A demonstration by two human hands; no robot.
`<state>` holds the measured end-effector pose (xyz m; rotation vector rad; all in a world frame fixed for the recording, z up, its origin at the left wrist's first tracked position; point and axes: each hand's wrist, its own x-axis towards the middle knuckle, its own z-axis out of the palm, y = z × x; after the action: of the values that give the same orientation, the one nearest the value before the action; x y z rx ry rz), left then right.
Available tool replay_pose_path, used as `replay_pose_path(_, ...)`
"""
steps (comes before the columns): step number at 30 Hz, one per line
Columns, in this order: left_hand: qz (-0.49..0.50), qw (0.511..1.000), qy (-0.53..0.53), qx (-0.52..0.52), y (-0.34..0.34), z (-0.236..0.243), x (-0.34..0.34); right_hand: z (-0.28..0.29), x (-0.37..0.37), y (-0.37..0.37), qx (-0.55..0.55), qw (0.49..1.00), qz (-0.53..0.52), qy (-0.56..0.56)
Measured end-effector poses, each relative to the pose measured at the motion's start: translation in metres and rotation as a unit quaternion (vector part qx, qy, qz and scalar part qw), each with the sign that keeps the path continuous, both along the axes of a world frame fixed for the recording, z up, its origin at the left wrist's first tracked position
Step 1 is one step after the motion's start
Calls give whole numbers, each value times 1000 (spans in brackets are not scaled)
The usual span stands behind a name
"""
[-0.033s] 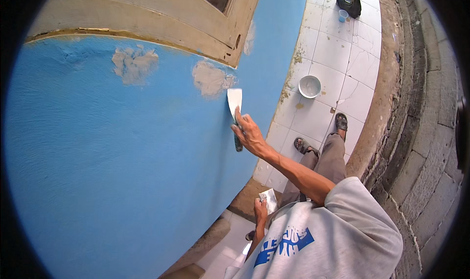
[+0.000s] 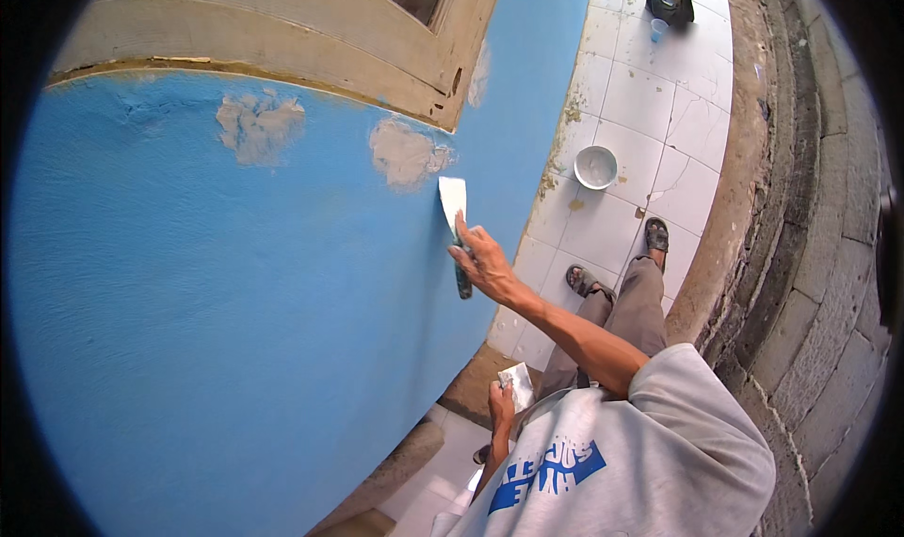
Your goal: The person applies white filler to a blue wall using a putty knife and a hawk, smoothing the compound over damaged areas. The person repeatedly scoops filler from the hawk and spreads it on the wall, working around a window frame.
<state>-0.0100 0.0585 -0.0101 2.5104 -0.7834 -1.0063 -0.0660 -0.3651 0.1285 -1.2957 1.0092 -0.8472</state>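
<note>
beside the blue wall (image 2: 264, 330), i see the right arm (image 2: 579, 334) outstretched, right hand (image 2: 485, 265) closed around a scraper (image 2: 453, 201), left hand (image 2: 501, 405) low, gripping a pale plate (image 2: 517, 386)

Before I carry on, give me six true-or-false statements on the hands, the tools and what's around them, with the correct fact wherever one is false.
1. The right hand holds a putty knife. True.
2. The left hand is empty. False: it holds a pale, flat piece.
3. A round bowl stands on the tiled floor. True.
4. The wall is painted green. False: it is blue.
5. A grey patch shows on the wall near the lower corner of the wooden frame. True.
6. The black bag is closer to the sandals than the bowl is. False: the bowl is closer.
</note>
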Motion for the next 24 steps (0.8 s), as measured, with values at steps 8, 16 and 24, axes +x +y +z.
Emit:
replay_pose_path(8, 82, 994, 68, -2, -40, 26, -5, 41, -27, -39, 240, 936, -33, -254)
replay_pose_path(16, 92, 993, 75, 2, -47, 31, -14, 128, -40, -1, 50, 984, 86, -151)
replay_pose_path(24, 102, 992, 68, -14, -58, 49, -21, 103, -33, -36, 313, 887, -52, -336)
